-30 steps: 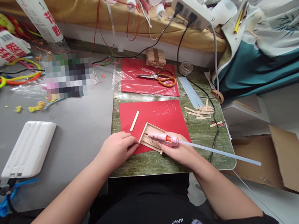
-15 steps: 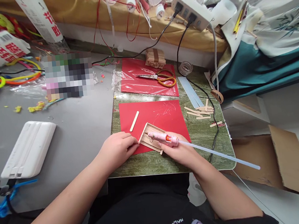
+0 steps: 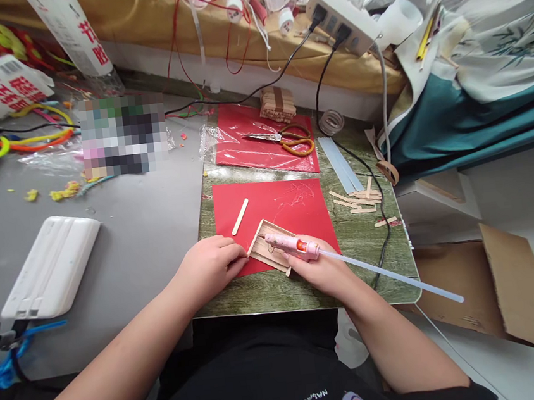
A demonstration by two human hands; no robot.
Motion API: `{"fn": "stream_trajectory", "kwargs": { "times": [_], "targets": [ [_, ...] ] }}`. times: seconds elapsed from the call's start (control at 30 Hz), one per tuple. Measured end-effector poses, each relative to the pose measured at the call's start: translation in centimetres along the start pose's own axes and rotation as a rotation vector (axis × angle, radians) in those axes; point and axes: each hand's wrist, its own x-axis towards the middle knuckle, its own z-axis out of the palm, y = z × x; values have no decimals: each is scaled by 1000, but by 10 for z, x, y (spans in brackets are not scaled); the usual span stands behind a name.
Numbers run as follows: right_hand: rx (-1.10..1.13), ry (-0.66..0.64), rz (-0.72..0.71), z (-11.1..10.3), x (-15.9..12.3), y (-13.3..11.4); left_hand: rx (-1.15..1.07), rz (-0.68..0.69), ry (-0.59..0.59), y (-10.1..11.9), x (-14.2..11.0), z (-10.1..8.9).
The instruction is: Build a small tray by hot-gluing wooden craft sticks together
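Note:
My right hand [image 3: 319, 267] is closed around a pink hot glue gun [image 3: 291, 246], from whose back a long translucent glue stick [image 3: 394, 276] sticks out. The gun's nozzle points left, over the inside of a small shallow box of craft sticks [image 3: 268, 251] lying on red paper [image 3: 290, 197]. At the box's left corner my left hand [image 3: 218, 260] pinches its end stick, fingertips pressed together. One loose craft stick [image 3: 240, 217] lies on the paper above my left hand. Part of the box is hidden behind the gun and my right hand.
Scissors [image 3: 296, 141] lie on wrapped red paper [image 3: 243, 155], near a bundle of craft sticks [image 3: 278, 104]. To the right are spare glue sticks [image 3: 341, 163], loose craft sticks [image 3: 357, 200] and a black cable [image 3: 373, 176]. A white power bank [image 3: 52, 267] rests at left.
The glue gun has shifted very slightly to the right, and the tail of its glue stick has dipped a little. My left hand and the box stay in place.

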Motion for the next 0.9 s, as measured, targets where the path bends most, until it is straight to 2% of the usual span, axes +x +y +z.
{"fn": "stream_trajectory", "kwargs": {
  "times": [0.9],
  "targets": [
    [41, 15, 24, -1, 3, 1, 2, -3, -9, 0, 0, 0]
  ]
}}
